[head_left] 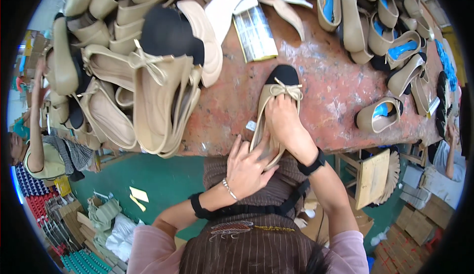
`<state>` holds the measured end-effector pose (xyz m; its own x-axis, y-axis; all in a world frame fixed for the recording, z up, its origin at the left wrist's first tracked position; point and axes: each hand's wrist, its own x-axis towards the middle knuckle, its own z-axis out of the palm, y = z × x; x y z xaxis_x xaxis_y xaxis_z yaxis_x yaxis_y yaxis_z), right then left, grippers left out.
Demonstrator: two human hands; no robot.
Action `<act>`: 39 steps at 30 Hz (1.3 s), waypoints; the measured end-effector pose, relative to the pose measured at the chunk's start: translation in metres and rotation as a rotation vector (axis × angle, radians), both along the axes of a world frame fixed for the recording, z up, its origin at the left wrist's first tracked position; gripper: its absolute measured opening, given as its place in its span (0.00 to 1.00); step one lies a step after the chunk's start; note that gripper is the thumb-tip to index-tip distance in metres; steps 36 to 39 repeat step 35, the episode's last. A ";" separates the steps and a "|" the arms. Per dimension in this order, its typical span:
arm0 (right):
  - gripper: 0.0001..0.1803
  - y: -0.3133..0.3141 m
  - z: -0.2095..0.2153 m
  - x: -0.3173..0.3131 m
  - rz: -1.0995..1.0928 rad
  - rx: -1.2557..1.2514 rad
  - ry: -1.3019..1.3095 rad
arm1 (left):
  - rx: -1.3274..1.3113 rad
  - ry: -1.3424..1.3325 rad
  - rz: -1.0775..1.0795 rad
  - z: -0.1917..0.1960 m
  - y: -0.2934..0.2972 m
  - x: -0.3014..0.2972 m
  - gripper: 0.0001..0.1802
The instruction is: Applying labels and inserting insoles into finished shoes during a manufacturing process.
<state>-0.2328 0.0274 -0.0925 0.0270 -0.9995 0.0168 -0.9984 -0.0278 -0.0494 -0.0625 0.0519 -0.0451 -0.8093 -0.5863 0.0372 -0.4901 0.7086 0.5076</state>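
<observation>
A beige ballet flat (261, 101) with a black toe cap and a small bow lies at the table's near edge, toe pointing away from me. My right hand (284, 121) reaches inside it, fingers bent together and their tips hidden in the front of the shoe. At the heel, my left hand (247, 168) grips the shoe, with fingers along the left rim and the thumb by the back. Left of it stands a stack of beige flats (158, 106) nested together. Behind that stack are a black rounded piece (170, 32) and pale insoles (205, 42).
More beige shoes (353, 22) crowd the worn red table (227, 106) at the right, several with blue inserts. A yellow-edged printed card (255, 33) and white insoles (229, 7) lie at the back. A wooden stool (373, 177) stands below right. Other people's arms (37, 106) show at both sides.
</observation>
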 end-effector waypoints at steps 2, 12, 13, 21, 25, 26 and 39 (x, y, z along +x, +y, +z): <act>0.10 0.006 0.074 -0.018 0.179 0.476 -0.602 | 0.088 0.120 -0.023 0.010 -0.016 0.013 0.18; 0.11 0.010 0.059 -0.080 -0.638 -0.524 -1.574 | -0.534 0.285 0.242 0.154 -0.098 0.077 0.08; 0.11 -0.002 0.046 -0.074 -0.573 -0.405 -1.473 | -0.573 0.127 0.315 0.148 -0.107 0.086 0.07; 0.21 -0.104 -0.001 -0.063 -0.605 -0.228 -0.902 | -0.499 -0.132 0.466 0.101 -0.102 0.121 0.13; 0.20 -0.126 0.006 -0.059 -0.748 -0.131 -0.731 | -0.628 0.187 0.545 0.062 -0.117 0.118 0.21; 0.18 -0.125 0.007 -0.062 -0.773 -0.064 -0.973 | -0.625 0.202 0.535 0.062 -0.116 0.117 0.22; 0.13 0.021 0.065 -0.091 -0.548 0.051 -1.208 | -0.614 0.171 0.663 0.080 -0.092 0.106 0.24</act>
